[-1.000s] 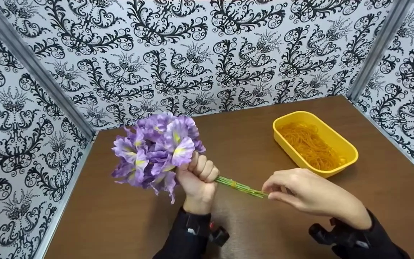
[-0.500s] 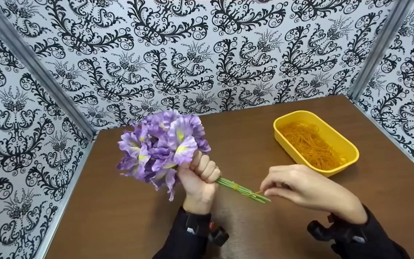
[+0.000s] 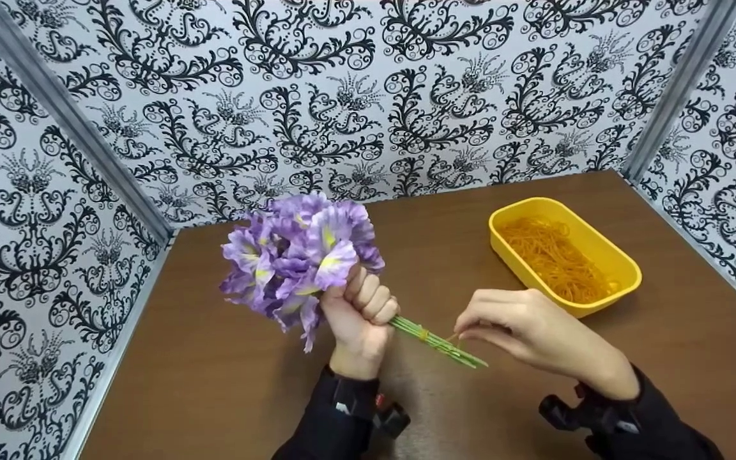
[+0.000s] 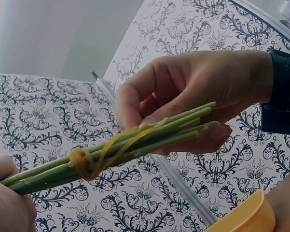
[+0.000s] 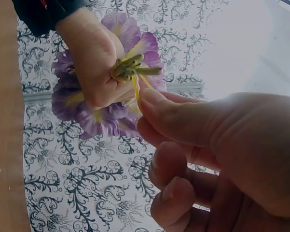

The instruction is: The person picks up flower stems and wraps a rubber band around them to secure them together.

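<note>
My left hand (image 3: 361,316) grips a bunch of purple artificial irises (image 3: 301,262) by the stems, just below the blooms. The green stems (image 4: 43,176) stick out of the fist, slanting down to the right. A yellow rubber band (image 4: 84,164) is wound round them, and one loop of it stretches along the stems. That loop is pinched between thumb and forefinger of my right hand (image 3: 521,326), beside the stem ends. In the right wrist view the pulled strands (image 5: 136,89) run from the stem ends to the fingertips.
A yellow tub (image 3: 623,275) holding many loose rubber bands (image 3: 553,259) stands at the right rear of the brown table (image 3: 214,396). Patterned black-and-white walls (image 3: 317,96) close off the back and both sides.
My right hand has drawn the band's loop left and slightly up, from the stem ends back along the stems. The bouquet has shifted slightly right in my left hand's grip.
</note>
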Tool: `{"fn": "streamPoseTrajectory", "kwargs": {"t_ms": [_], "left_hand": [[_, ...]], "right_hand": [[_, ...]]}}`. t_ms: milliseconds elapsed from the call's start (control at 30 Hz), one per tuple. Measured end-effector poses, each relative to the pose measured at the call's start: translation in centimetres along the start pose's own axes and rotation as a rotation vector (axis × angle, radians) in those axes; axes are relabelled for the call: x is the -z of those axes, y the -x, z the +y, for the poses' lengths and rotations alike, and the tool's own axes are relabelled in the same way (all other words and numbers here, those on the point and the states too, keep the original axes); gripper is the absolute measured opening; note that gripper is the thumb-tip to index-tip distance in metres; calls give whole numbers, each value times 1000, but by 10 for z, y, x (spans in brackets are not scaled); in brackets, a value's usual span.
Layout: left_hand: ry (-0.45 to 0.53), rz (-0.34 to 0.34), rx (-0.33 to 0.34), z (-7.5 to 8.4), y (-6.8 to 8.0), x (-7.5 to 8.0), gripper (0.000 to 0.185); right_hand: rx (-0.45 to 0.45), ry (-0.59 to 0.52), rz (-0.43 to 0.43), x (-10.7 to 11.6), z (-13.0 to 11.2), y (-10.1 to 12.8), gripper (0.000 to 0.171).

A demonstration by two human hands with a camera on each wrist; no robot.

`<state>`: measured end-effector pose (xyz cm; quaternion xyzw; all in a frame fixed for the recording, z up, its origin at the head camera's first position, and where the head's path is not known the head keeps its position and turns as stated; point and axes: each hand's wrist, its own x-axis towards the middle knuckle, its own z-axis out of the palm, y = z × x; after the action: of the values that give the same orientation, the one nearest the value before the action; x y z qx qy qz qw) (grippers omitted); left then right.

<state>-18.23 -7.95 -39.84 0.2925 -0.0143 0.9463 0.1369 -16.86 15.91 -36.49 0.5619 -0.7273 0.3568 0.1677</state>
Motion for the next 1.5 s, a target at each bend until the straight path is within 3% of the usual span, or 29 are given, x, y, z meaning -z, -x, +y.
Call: {"fn": "streamPoseTrajectory", "kwargs": {"t_ms": [133, 300, 600, 833, 1100, 1500], "left_hand": [[7, 18, 18, -1, 0, -1, 42], [11, 26, 27, -3, 1, -3, 43], [-16, 77, 49, -12, 3, 3, 45], [4, 82, 53, -16, 5, 2, 45], [46, 101, 26, -14, 4, 0, 47], [-12, 263, -47, -13, 1, -1, 52]], "right_hand": [[23, -5, 16, -4, 3, -2, 14], [45, -53, 35, -17, 11, -4, 20], [1, -149, 108, -37, 22, -5, 28], [-18, -35, 250, -35, 20, -4, 25], [-89, -187, 193, -40, 21, -4, 31], [-190, -126, 109, -36, 10, -4, 24]]}}
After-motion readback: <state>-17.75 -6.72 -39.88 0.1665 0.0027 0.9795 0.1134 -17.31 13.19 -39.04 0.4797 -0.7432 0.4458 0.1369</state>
